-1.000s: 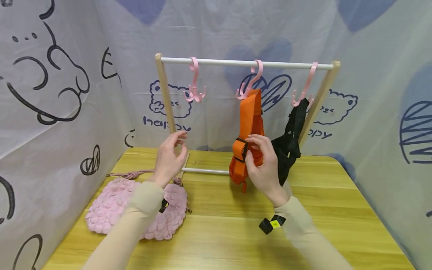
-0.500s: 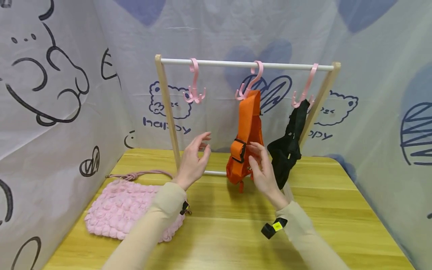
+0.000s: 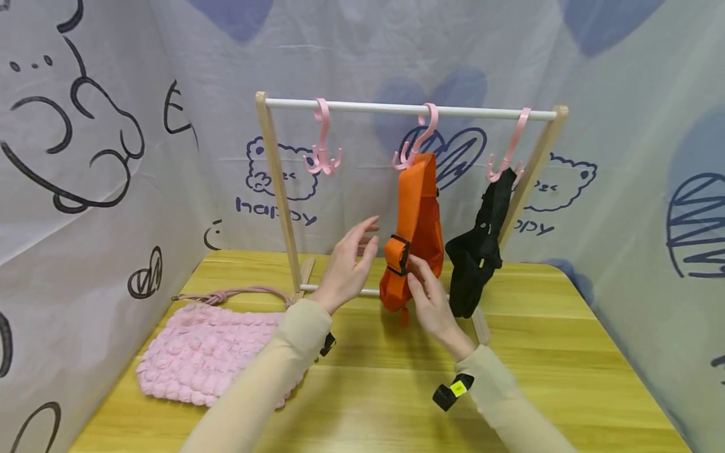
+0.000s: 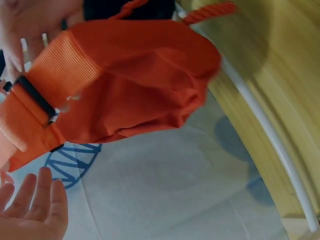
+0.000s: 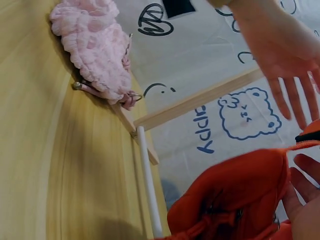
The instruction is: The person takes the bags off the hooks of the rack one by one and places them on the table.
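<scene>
An orange sling bag (image 3: 423, 233) hangs by its wide strap from the middle pink hook (image 3: 432, 119); a black buckle (image 3: 398, 255) joins the strap at its left side. My left hand (image 3: 348, 267) is raised just left of the bag, fingers extended and apart from it. On the other side my right hand (image 3: 435, 302) has loosely bent fingers right at the bag's lower right edge. In the left wrist view the orange bag (image 4: 145, 80) lies between both hands. The right wrist view shows my right fingertips beside the orange bag (image 5: 235, 185), gripping nothing.
A black bag (image 3: 478, 251) hangs from the right pink hook (image 3: 515, 145). The left pink hook (image 3: 323, 151) bears nothing. All hang on a white rod (image 3: 368, 108) between wooden legs. A pink puffy bag (image 3: 209, 352) lies at left on the wooden table (image 3: 544, 377).
My left hand has moved right, from above the pink bag to beside the orange bag. My right hand has dropped lower along the orange bag, away from the buckle. The bag has shifted slightly.
</scene>
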The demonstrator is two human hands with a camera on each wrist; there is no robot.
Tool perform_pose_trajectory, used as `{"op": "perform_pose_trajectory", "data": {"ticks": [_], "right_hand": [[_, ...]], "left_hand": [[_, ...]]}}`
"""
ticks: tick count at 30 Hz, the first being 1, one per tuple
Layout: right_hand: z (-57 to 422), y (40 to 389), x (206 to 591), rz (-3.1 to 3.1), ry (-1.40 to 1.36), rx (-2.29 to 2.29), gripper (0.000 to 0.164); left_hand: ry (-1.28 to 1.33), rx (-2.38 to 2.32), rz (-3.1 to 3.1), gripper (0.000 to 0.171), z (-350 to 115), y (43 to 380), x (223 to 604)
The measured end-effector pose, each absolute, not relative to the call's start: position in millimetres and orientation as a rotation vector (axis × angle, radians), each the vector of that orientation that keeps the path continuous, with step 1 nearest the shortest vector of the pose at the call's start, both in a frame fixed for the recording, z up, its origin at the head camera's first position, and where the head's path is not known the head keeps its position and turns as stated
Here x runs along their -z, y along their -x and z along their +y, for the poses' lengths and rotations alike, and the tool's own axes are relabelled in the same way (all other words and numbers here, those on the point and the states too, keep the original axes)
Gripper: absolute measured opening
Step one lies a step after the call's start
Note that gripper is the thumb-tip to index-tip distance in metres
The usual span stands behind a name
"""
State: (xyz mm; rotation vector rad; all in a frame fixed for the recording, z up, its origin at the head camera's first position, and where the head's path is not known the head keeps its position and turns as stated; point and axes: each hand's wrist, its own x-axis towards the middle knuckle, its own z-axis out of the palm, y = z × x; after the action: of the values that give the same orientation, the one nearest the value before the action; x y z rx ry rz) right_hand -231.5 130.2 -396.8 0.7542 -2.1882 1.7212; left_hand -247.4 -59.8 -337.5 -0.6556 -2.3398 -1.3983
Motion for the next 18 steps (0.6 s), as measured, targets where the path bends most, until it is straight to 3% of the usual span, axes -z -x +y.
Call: {"op": "perform_pose_trajectory", "data": {"ticks": [18], "right_hand": [[117, 221, 406, -2.24, -0.944, -1.612, 0.04]], "left_hand": [[0.68, 1.467, -2.35, 0.052, -53, 253, 333]]}}
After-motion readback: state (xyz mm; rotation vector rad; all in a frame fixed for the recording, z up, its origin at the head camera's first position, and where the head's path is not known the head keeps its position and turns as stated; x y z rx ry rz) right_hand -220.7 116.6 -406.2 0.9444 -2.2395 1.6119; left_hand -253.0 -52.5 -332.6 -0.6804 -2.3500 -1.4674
